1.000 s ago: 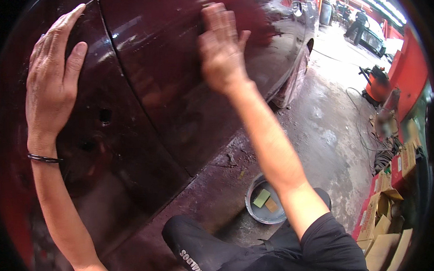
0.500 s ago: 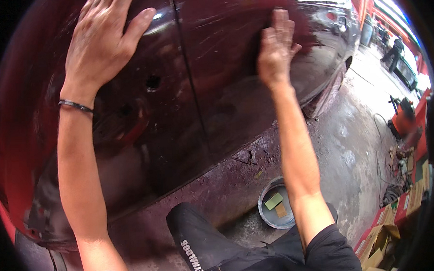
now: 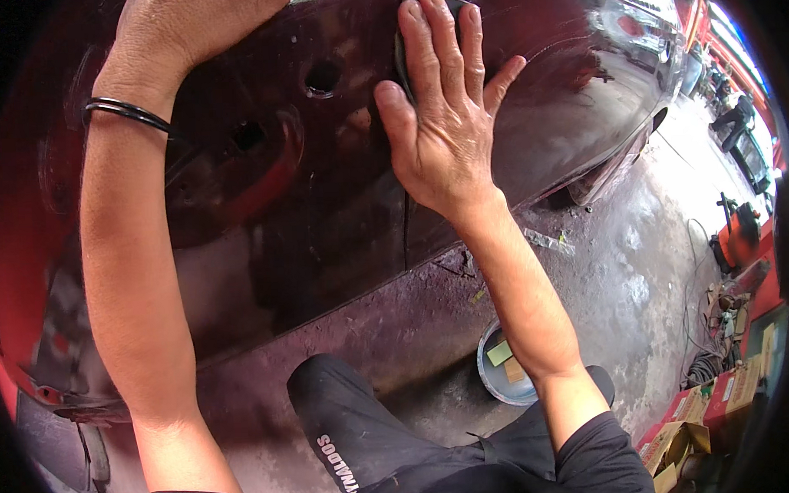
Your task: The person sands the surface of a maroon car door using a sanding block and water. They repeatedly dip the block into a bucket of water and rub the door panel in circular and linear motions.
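Note:
In front of me is the dark maroon side of a car, scuffed and dull in patches, with a vertical panel seam. My right hand lies over that seam, fingers stretched, pressing a dark sheet that looks like sandpaper to the panel. A yellow-green edge shows at its top; the rest is hidden under the hand. My left hand, wearing black bands at the wrist, rests on the panel at the upper left. Its thumb is stretched out, and its fingertips are beyond the frame. A round hole lies between the hands.
On the floor below my right forearm stands a round basin holding a green block and a tan block. Cardboard boxes, a coiled hose and an orange machine are along the right.
My right hand has moved left and up to the seam, and the dark sheet now shows under it. The view has shifted, leaving my left hand partly cut off at the top.

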`<action>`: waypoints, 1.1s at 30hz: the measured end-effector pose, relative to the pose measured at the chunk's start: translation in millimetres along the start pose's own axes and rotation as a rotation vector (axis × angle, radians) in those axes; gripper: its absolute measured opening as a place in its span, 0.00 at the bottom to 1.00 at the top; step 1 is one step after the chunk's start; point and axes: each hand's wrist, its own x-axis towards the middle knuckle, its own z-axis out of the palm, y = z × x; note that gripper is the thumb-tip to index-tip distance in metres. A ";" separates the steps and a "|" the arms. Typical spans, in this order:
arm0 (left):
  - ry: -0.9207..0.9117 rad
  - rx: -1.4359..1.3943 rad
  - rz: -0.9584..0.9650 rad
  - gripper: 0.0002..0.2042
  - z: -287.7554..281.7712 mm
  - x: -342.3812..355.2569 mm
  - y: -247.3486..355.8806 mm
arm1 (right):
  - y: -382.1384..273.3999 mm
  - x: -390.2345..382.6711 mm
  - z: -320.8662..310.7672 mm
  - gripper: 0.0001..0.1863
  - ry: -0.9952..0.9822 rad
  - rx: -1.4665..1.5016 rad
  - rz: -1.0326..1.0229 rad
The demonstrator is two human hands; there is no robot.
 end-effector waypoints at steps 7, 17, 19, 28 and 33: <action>-0.107 0.071 -0.115 0.27 -5.9 4.7 14.4 | -1.7 -96.3 24.9 0.34 0.043 0.116 0.113; -0.073 0.033 0.006 0.30 -12.0 18.5 19.9 | 158.4 15.7 -33.4 0.32 0.141 -0.057 0.271; -0.103 0.080 0.018 0.28 -8.6 13.7 12.7 | 146.1 27.1 -37.9 0.33 0.195 0.016 0.464; -0.206 0.136 -0.003 0.29 -18.4 16.5 9.5 | 120.7 22.1 -25.5 0.34 0.107 -0.123 0.190; -0.237 0.105 -0.043 0.31 -12.5 18.3 21.0 | 228.2 60.7 -46.7 0.32 0.285 0.041 0.617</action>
